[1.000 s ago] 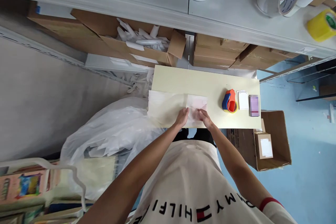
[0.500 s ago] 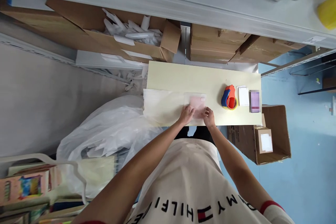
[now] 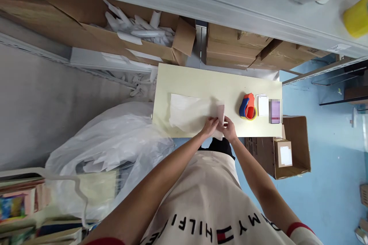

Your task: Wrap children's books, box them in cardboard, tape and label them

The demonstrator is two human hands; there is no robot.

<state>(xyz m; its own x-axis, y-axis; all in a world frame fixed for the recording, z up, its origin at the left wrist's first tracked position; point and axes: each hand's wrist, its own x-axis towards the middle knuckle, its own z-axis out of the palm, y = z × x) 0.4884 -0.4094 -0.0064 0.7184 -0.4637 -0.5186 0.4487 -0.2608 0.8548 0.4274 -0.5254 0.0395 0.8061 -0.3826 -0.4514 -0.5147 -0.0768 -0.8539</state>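
cream tabletop [image 3: 195,82] beneath pale pink packet [image 3: 220,113]

On the table [image 3: 198,78], left to right, lie the sheet [image 3: 186,111], tape dispenser [image 3: 248,106] and papers [image 3: 263,106].

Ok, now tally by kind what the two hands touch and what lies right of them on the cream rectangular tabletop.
Pale pink flat item: 1
Thin white sheet: 1
Red-and-blue tape dispenser: 1
Stack of white rectangular cards: 1
Purple rectangular pack, blurred: 1
Total: 5
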